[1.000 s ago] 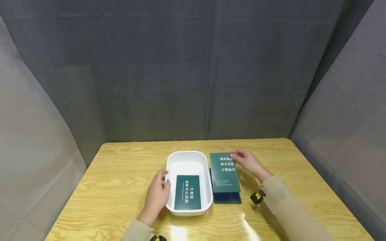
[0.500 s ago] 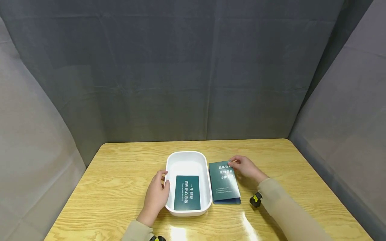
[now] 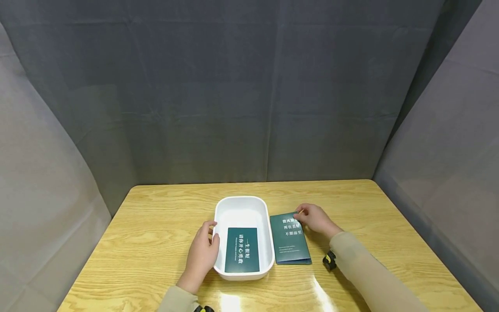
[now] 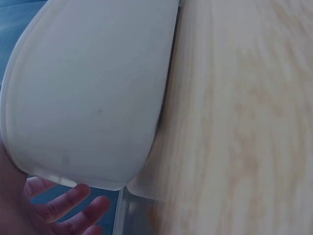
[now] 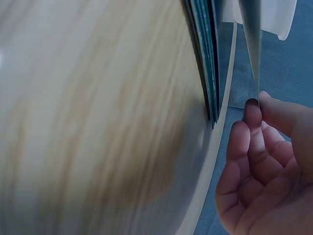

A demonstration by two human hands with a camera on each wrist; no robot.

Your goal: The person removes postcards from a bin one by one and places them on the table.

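the top card [image 3: 290,236] has come down since a second ago, now nearly flat on the stack on the table [image 3: 156,225], its far corner pinched by the right hand [image 3: 315,219]. the step looks like lifting one card off; next it must clear the tub's [image 3: 241,203] rim (another card [image 3: 242,250] already lies inside). the left hand [image 3: 202,253] grips the tub's near wall.

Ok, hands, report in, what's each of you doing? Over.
Left hand holds white tub's side. Right hand pinches top green card, lifted off stack. One card in tub. Nothing blocking.
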